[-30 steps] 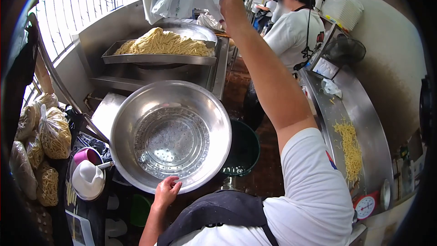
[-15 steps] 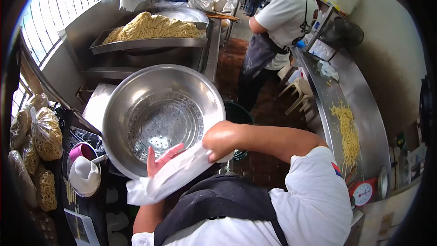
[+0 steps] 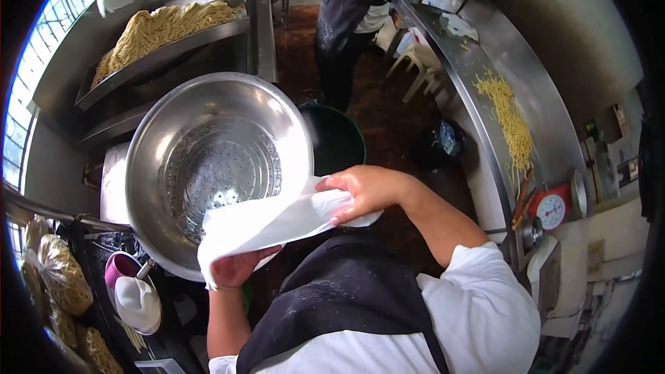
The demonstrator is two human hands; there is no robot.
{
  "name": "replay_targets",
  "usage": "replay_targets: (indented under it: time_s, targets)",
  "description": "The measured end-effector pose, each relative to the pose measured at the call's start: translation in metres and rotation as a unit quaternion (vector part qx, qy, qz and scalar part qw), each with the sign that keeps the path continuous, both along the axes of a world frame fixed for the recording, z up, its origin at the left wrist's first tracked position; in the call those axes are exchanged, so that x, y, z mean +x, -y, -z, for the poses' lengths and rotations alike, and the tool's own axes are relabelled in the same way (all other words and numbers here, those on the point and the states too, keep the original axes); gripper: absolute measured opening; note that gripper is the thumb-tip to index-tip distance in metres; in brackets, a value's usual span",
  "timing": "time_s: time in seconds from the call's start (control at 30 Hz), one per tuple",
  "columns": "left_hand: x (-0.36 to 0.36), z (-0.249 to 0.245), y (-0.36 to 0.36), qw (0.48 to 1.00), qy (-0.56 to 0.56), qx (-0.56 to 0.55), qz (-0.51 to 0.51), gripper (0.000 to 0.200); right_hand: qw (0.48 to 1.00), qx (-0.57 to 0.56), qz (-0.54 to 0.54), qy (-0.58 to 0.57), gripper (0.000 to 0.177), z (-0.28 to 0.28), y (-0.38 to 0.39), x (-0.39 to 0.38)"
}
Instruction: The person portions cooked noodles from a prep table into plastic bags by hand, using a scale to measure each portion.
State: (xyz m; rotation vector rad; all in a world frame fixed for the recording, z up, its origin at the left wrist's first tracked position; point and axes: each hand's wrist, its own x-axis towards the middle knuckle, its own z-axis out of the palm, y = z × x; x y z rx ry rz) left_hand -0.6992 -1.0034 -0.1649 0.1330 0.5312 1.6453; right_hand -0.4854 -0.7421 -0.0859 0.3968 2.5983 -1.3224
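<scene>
A thin white plastic bag [image 3: 267, 223] stretches between my two hands, over the near rim of a large metal basin. My right hand [image 3: 367, 192] pinches its right end, fingers and thumb closed on the plastic. At the other end, my left hand [image 3: 237, 270] is palm up, with the bag's edge draped over it; some fingers are covered, and the part that shows is stretched out. Beyond the bag, the wide steel basin [image 3: 149, 145] contains a perforated metal piece [image 3: 225, 170] with wet-looking drops on it.
Noodles [image 3: 166, 31] are heaped in a metal tray at the upper left. More noodles [image 3: 509, 121] lie on the steel counter at right, near a red scale [image 3: 552, 209]. Bagged noodles [image 3: 62, 273] and a white jug [image 3: 137, 301] stand at left. A co-worker [image 3: 350, 24] stands ahead, beyond a green bin [image 3: 336, 140].
The view has shifted, bringing the basin lower and left. My right hand has drawn the bag's end rightward. My left hand's spread fingers, visible before, are now partly covered by the bag.
</scene>
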Motion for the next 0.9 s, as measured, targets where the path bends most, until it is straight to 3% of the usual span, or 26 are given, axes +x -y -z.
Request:
replay_targets:
  time_s: [0.07, 0.13, 0.2, 0.23, 0.27, 0.33, 0.4, 0.43, 0.5, 0.53, 0.6, 0.63, 0.67, 0.73, 0.8, 0.83, 0.9]
  targets:
    - [-0.009, 0.013, -0.012, 0.987, -0.015, 0.159, 0.019, 0.095, 0.994, -0.087, 0.026, 0.058, 0.074, 0.006, 0.009, 0.014]
    - [-0.017, 0.018, -0.021, 0.987, 0.021, 0.156, 0.023, 0.086, 0.995, -0.050, 0.026, 0.083, 0.075, 0.009, 0.013, 0.027]
    - [-0.017, 0.019, -0.030, 0.989, -0.072, 0.100, 0.080, 0.079, 0.994, -0.053, 0.028, 0.087, 0.076, 0.008, 0.012, 0.043]
    - [-0.008, 0.008, -0.034, 0.992, -0.100, 0.036, 0.072, 0.075, 0.994, -0.069, 0.044, 0.075, 0.078, 0.006, 0.011, 0.052]
    - [-0.003, 0.014, -0.037, 0.991, -0.106, 0.039, 0.070, 0.075, 0.993, -0.085, 0.060, 0.061, 0.080, 0.004, 0.008, 0.062]
    - [0.011, 0.025, -0.045, 0.959, -0.275, 0.024, 0.070, 0.066, 0.988, -0.119, 0.088, 0.046, 0.074, 0.001, 0.006, 0.089]
    - [0.043, 0.022, -0.056, 0.964, -0.258, 0.010, 0.065, 0.050, 0.969, -0.196, 0.149, 0.028, 0.064, -0.002, 0.002, 0.120]
    - [0.055, 0.021, -0.064, 0.953, -0.268, -0.005, 0.142, 0.046, 0.969, -0.191, 0.156, 0.030, 0.054, -0.013, 0.001, 0.135]
    - [0.088, 0.039, -0.076, 0.915, -0.306, -0.047, 0.260, 0.037, 0.968, -0.196, 0.158, 0.010, 0.053, -0.013, -0.005, 0.170]
    - [0.110, 0.048, -0.082, 0.914, -0.312, -0.044, 0.256, 0.037, 0.966, -0.201, 0.161, -0.008, 0.052, -0.013, -0.010, 0.187]
    - [0.157, 0.054, -0.102, 0.904, -0.286, -0.166, 0.270, 0.042, 0.976, -0.158, 0.151, -0.016, 0.054, -0.007, -0.018, 0.225]
    - [0.175, 0.054, -0.113, 0.944, -0.134, -0.168, 0.248, 0.052, 0.979, -0.143, 0.142, -0.008, 0.055, -0.005, -0.021, 0.243]
    - [0.194, 0.056, -0.120, 0.969, -0.114, -0.108, 0.190, 0.059, 0.983, -0.130, 0.131, 0.001, 0.056, -0.001, -0.024, 0.260]
    - [0.222, 0.059, -0.144, 0.990, 0.079, -0.015, 0.114, 0.065, 0.985, -0.119, 0.121, 0.013, 0.053, 0.009, -0.028, 0.290]
    - [0.236, 0.028, -0.153, 0.985, 0.123, 0.030, 0.120, 0.076, 0.992, -0.068, 0.100, 0.044, 0.053, 0.013, -0.030, 0.311]
    - [0.242, 0.015, -0.158, 0.986, 0.080, 0.026, 0.147, 0.094, 0.993, -0.050, 0.086, 0.057, 0.053, 0.015, -0.031, 0.319]
    - [0.250, -0.002, -0.163, 0.983, 0.037, 0.059, 0.171, 0.103, 0.994, -0.001, 0.077, 0.079, 0.051, 0.013, -0.032, 0.334]
